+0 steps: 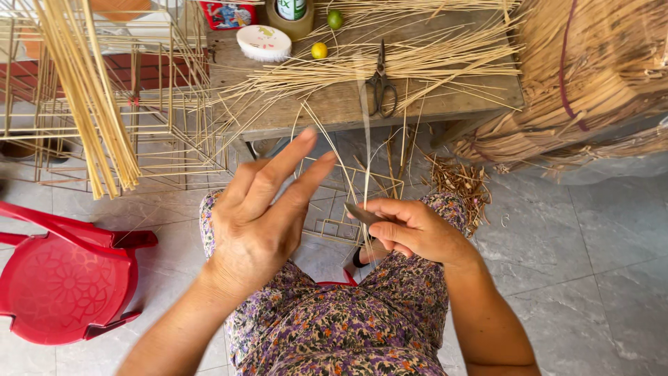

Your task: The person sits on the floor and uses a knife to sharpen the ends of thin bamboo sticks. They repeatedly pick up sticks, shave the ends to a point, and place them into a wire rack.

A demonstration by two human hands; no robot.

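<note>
- While the person sits with knees forward, both hands work above a lap covered in purple flowered cloth (348, 327), which keeps the piece close to the eye.
- Right hand (410, 230): fingers curled, pinching a small dark blade (363, 213) between thumb and forefinger; the blade's flat lies against a thin pale strip (366, 139) that rises blurred toward the tabletop. The grip looks suited to splitting or shaving the strip, as a judgement only.
- Left hand (261, 216): spread, fingers extended up and to the right, holding nothing visible; whether a fingertip touches the strip cannot be told.
- Just beyond the hands, on the grey tiled floor (598, 244), lies a small frame of thin sticks (341, 209), partly hidden by the hands. Short brown offcuts (463, 184) are heaped to its right.
- Near left: a red plastic chair (66, 278), apart from the work.
- Left, farther: tall stick-built frames (160, 104) with a bundle of pale sticks (90, 97) leaning across them; these crowd the left approach.
- Far: wooden tabletop (473, 101) carrying loose pale sticks (417, 59), scissors (380, 83) on top of them, a white brush (264, 42), a yellow fruit (319, 50), a green fruit (335, 19).
- Far right: large tied bundles of straw-coloured material (598, 76) overhang the tabletop's edge.
</note>
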